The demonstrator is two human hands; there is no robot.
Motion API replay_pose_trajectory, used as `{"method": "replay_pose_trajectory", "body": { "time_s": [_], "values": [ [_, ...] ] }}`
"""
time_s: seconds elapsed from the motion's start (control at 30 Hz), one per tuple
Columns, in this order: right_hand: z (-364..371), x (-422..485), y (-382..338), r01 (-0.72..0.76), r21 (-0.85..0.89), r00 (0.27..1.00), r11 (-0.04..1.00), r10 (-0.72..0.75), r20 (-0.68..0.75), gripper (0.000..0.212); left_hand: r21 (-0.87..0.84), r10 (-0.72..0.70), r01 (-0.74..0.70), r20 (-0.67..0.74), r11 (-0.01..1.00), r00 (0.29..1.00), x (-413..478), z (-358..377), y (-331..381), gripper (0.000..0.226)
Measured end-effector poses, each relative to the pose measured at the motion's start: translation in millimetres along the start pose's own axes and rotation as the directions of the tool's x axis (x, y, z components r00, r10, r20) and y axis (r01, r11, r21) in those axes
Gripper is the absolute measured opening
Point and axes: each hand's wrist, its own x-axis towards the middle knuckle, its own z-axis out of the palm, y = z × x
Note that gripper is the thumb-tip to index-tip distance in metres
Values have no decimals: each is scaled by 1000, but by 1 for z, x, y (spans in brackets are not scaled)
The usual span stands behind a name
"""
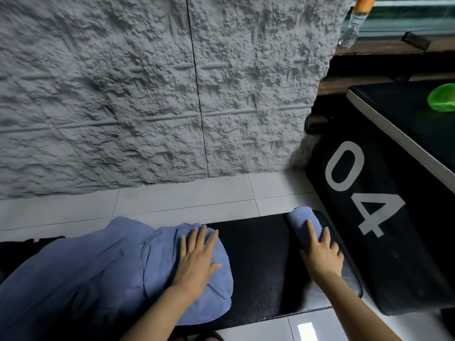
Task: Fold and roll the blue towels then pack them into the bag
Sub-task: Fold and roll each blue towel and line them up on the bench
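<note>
A loose pile of blue towels (pixel 103 274) lies over the left half of a black padded bench (pixel 261 262). My left hand (pixel 197 262) rests flat on the pile's right edge, fingers straight and spread. A rolled blue towel (pixel 299 220) lies at the bench's far right corner. My right hand (pixel 322 252) rests on the near end of that roll, fingers extended along it. No bag is in view.
A black box marked "04" (pixel 364 193) stands close to the bench's right side, with a green object (pixel 442 98) on its top. A rough grey wall (pixel 147 94) rises behind a strip of white floor tiles (pixel 172 203). A plastic bottle (pixel 354 23) stands on the upper right ledge.
</note>
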Motion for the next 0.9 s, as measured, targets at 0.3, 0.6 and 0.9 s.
{"method": "replay_pose_trajectory", "body": {
  "time_s": [0.3, 0.6, 0.9],
  "values": [
    [-31, -37, -51, 213, -29, 976, 977, -214, -41, 72, -106, -49, 25, -235, 994, 971, -21, -36, -61, 67],
    [-24, -115, -203, 683, 123, 722, 720, -691, 31, 39, -199, -170, 135, -171, 971, 971, -78, -67, -128, 49],
    [10, -156, -264, 718, 93, 671, 689, -722, 167, 57, -243, -149, 129, -62, 961, 987, -95, -66, -143, 46]
  ]
}}
